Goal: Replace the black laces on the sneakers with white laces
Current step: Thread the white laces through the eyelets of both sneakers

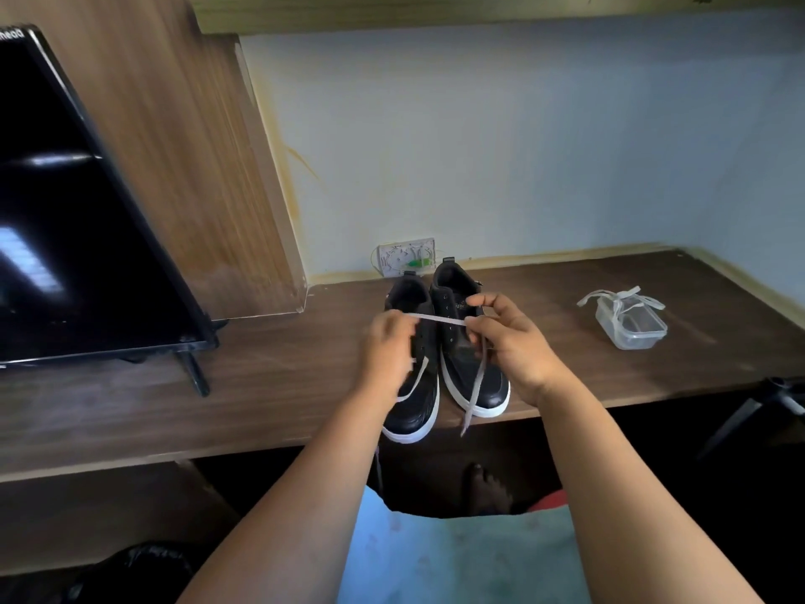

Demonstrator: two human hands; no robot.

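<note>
Far left: a dark screen (74,198) on a stand, leaning on the wooden table (270,385). Toward the middle, 2 black sneakers (440,368) with white soles, side by side near the table's front edge, toes toward the person. Above them, the left hand (387,355), fingers curled and pinching 1 end of a white lace (435,318); picture blurred there, so the exact grip hard to read. Lace pulled taut and level across to the right hand (509,342), fingers pinched on the other part, both hands close together just over the eyelets. 2 loose white tails hanging down: 1 over the left sneaker's toe, 1 over the right sneaker's toe and past the table's edge. No black lace visible on either sneaker, so removal judged done. White lacing judged only begun: upper eyelets on the right sneaker bare, and whether the lace already passed through any lower eyelet not clear. Further right, well apart from the sneakers, a clear plastic container (631,329) with another white lace (618,298) draped over it, probably waiting for the second sneaker. Left to do, by this reading: threading both sneakers fully.
</note>
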